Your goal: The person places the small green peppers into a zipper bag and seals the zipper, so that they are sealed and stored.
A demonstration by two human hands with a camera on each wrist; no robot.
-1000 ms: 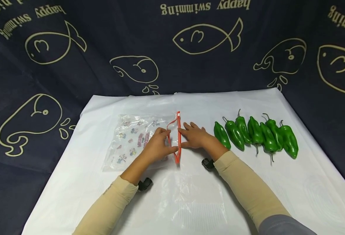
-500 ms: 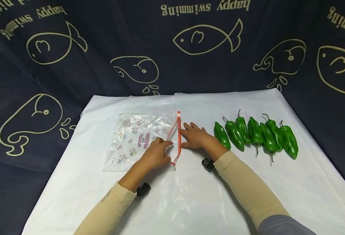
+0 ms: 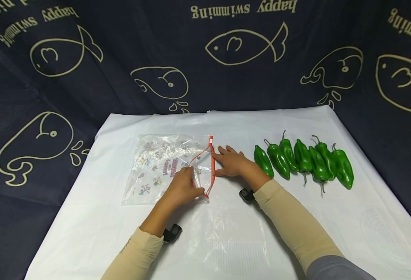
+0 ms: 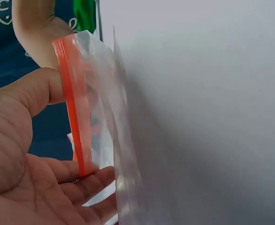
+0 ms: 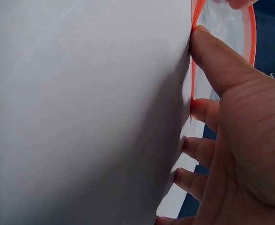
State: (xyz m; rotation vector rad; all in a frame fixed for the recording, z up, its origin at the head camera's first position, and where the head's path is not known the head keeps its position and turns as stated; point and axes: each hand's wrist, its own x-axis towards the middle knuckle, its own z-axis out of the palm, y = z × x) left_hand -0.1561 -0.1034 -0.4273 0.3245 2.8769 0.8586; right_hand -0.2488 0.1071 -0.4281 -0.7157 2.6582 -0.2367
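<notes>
A clear zip bag (image 3: 147, 169) with small cartoon prints lies flat on the white table, its red-edged mouth facing right and parted. My left hand (image 3: 181, 186) is at the mouth, with thumb and fingers spread against the raised upper lip. Seen from the left wrist, the red strip (image 4: 70, 103) stands up between thumb and fingers, touching both. My right hand (image 3: 230, 161) rests with spread fingers on the lower red edge (image 3: 213, 167), against the table. In the right wrist view its thumb (image 5: 221, 58) presses the red edge, and the other fingertips touch the white cloth.
Several green peppers (image 3: 302, 155) lie in a row to the right of my right hand. A white cloth (image 3: 226, 233) covers the table. Dark blue fabric (image 3: 247, 89) with fish drawings hangs behind it.
My left hand has moved leftward and toward me, drawing the upper lip left, so the bag's mouth gapes wider. My right hand has stayed on the lower edge.
</notes>
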